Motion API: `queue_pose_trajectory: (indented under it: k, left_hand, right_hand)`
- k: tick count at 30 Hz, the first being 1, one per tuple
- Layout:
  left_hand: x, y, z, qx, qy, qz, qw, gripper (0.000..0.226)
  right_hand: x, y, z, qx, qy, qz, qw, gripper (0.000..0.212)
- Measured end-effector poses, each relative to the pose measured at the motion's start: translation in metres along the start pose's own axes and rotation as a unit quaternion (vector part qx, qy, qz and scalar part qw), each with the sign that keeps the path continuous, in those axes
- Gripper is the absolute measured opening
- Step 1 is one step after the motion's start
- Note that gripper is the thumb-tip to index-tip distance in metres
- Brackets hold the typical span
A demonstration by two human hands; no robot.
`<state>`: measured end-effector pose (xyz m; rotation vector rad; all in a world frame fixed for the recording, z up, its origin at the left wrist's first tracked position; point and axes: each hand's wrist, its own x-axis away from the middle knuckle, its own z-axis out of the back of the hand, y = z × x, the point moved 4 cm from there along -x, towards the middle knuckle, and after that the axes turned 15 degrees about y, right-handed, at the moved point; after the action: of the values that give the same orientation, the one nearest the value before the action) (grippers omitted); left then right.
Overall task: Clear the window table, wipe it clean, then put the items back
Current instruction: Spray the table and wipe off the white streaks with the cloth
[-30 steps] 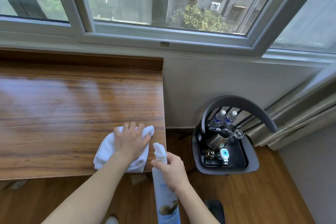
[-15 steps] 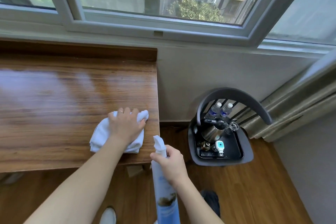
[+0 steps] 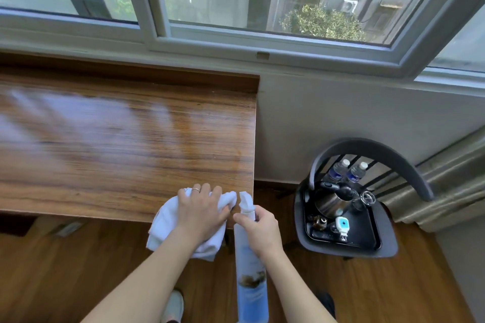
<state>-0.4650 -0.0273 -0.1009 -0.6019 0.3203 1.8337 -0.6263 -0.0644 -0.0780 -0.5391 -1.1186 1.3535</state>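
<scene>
Head view: left hand [image 3: 200, 211] presses the cloth [image 3: 168, 220] flat, fingers spread, at the table [image 3: 126, 144] near-right corner; unwiped surface lies ahead-left. Right hand [image 3: 261, 231] grips the spray bottle [image 3: 249, 270].

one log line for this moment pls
stage: wiping | left hand: presses cloth at table near edge | right hand: holds spray bottle | tray on chair

We can read no text anywhere; the spray bottle [image 3: 251, 283] bears only a blurred blue and brown picture, the two water bottles [image 3: 346, 172] have blue labels too small to read, and the small white device [image 3: 342, 224] shows a blue mark
</scene>
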Motion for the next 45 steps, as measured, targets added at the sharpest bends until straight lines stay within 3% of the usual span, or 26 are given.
queue_pose_trajectory:
  k: [10, 15, 19, 25, 31, 37, 45]
  left_hand:
    - [-0.057, -0.016, -0.042, -0.012, 0.007, 0.001, 1.0, 0.043]
    - [-0.09, -0.021, -0.067, -0.002, -0.016, 0.001, 1.0, 0.048]
    - [-0.102, -0.022, -0.072, -0.009, -0.062, 0.013, 0.998, 0.04]
    - [-0.087, -0.015, -0.052, -0.023, -0.08, 0.037, 0.996, 0.039]
    - [-0.042, -0.002, -0.019, -0.013, -0.03, 0.027, 0.999, 0.033]
    - [-0.006, 0.015, 0.003, -0.01, 0.002, 0.023, 1.0, 0.044]
    - [-0.024, 0.01, -0.014, -0.016, 0.0, -0.017, 1.0, 0.038]
  right_hand:
    - [-0.014, 0.007, 0.01, -0.014, 0.024, -0.018, 0.999, 0.025]
    - [-0.01, 0.016, 0.016, -0.02, 0.032, -0.027, 0.999, 0.016]
    - [-0.002, 0.02, 0.021, -0.009, 0.028, -0.014, 0.999, 0.027]
    - [0.007, 0.021, 0.025, 0.004, 0.024, -0.009, 1.0, 0.02]
    - [0.007, 0.016, 0.026, 0.02, 0.011, -0.003, 1.0, 0.013]
    - [0.003, 0.006, 0.02, -0.007, 0.01, -0.008, 1.0, 0.016]
    - [-0.011, 0.003, 0.012, 0.006, 0.003, -0.009, 1.0, 0.024]
